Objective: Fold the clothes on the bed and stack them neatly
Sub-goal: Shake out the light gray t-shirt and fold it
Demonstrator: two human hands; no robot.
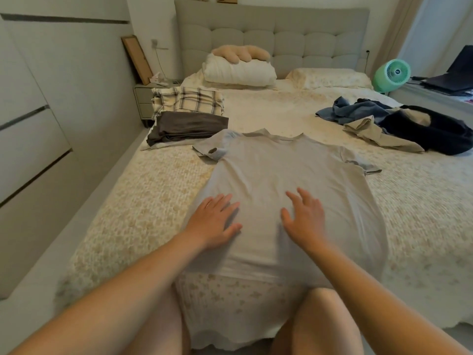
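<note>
Grey T-shirt lengthwise, collar (seemingly) headboard-ward

A grey T-shirt is lying flat on the bed; folded stack left, unfolded clothes right.

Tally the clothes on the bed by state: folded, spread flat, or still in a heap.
Folded, near the left edge: 2, a plaid piece and a dark grey piece.
Spread flat under both hands: 1, the grey T-shirt.
Heaped on the right: at least 3, a blue piece, a beige piece and a black piece.
Total: at least 6.
</note>
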